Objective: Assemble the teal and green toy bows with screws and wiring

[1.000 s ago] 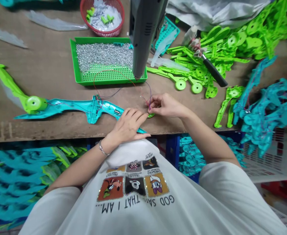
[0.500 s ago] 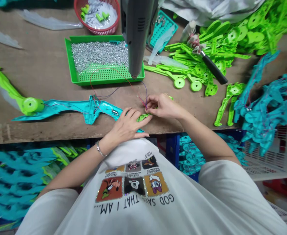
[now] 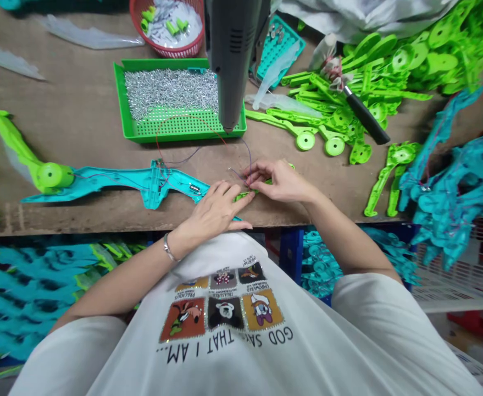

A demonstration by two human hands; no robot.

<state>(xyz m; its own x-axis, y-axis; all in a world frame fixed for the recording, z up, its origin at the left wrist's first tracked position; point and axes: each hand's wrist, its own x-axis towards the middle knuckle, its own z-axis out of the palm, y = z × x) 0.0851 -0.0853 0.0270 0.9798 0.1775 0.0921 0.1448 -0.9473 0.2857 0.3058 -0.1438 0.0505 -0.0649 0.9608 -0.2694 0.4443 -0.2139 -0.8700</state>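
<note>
My right hand (image 3: 280,181) pinches the thin wires (image 3: 247,165) closed between fingertips, right over the small green piece (image 3: 247,193). My left hand (image 3: 216,209) lies flat, fingers spread, pressing the teal bow half (image 3: 142,181) against the counter (image 3: 80,121), touching that piece.

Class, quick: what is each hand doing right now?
Left hand: fingers pressed on the small green part, not closed round it.
Right hand: fingertips pinched on the thin wires at that part.
</note>
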